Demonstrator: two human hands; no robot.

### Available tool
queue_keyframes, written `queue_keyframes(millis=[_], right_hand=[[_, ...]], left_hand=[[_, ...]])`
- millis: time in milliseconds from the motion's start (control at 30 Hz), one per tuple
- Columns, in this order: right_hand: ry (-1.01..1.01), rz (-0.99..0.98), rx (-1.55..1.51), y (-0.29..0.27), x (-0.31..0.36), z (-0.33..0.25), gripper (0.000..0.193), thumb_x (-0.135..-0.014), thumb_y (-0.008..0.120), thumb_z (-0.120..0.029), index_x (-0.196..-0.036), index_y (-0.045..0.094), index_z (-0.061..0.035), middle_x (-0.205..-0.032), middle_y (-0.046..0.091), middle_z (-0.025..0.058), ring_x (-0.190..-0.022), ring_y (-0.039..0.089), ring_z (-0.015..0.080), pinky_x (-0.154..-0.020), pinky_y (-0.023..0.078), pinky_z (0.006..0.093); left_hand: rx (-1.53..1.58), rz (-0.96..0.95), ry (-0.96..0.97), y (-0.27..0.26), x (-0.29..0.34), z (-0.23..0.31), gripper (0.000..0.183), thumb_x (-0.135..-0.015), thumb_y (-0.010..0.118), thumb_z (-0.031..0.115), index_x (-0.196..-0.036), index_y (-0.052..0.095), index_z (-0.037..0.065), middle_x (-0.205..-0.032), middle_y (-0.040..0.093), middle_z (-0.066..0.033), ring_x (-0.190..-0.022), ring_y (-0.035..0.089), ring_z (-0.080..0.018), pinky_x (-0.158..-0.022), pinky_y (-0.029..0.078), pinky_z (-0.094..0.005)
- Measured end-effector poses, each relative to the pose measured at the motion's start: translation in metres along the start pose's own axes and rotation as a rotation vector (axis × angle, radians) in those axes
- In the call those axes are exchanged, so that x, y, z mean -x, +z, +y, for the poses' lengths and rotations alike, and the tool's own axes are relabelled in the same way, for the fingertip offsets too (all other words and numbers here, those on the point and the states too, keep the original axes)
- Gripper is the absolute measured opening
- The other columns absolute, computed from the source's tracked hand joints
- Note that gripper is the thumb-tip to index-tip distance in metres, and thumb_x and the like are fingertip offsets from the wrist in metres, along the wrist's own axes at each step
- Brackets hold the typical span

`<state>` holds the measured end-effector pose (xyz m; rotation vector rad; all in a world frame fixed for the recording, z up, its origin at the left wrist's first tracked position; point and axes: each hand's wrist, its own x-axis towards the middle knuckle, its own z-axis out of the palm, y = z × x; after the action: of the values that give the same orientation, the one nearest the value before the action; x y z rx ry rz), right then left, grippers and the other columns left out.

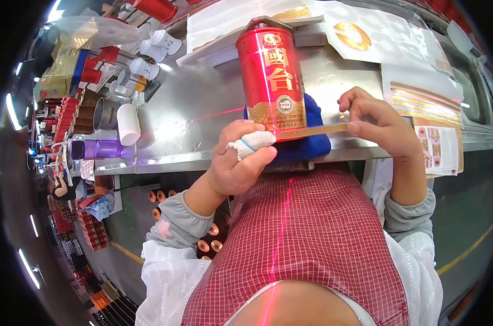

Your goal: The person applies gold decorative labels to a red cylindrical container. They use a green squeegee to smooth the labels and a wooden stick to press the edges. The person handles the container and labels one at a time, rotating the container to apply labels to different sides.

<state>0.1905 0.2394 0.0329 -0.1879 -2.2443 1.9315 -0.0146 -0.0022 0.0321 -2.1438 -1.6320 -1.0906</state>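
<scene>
A red bottle [268, 70] with gold lettering and a gold lower band lies with its base toward me, on a blue cloth-covered rest [317, 117]. Across its base end runs a narrow gold strip [314, 131], stretched out to the right. My left hand [230, 155], with a white cover on one finger, is closed at the bottle's lower left edge and pinches the strip's left end there. Thumb and finger of my right hand [382, 122] pinch the strip's free right end, away from the bottle.
Sheets with gold labels [352, 35] lie at the back, and more gold strips [426, 103] at the right. White cups [143, 68], a grey mug [106, 113] and a purple bottle [97, 149] crowd the left. The metal table's front edge [186, 165] runs before me.
</scene>
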Motion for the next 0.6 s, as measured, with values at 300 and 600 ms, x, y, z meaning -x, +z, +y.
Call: queue_keyframes(millis=[300,600], right_hand=[[0.061,0.051,0.024,-0.004,0.013,-0.003,0.021,-0.087,0.066,-0.016,-0.075,0.053,-0.0061,-0.104,0.049,0.0031,-0.08,0.042,0.0074,-0.073,0.036,0.022],[0.05,0.09,-0.007,0.001,0.01,0.009,0.022,-0.087,0.065,-0.017,-0.073,0.051,-0.006,-0.102,0.049,0.0027,-0.078,0.041,0.0074,-0.071,0.035,0.0214]], left_hand=[[0.078,-0.002,0.039,0.0,-0.008,-0.003,0.03,-0.075,0.072,-0.004,-0.101,0.062,0.009,-0.104,0.066,-0.012,-0.104,0.06,-0.0309,-0.089,0.049,-0.0461],[-0.129,-0.113,0.311,0.002,-0.028,-0.012,0.027,-0.063,0.068,0.017,-0.09,0.067,0.016,-0.102,0.064,-0.0012,-0.099,0.058,-0.0223,-0.088,0.047,-0.0403]])
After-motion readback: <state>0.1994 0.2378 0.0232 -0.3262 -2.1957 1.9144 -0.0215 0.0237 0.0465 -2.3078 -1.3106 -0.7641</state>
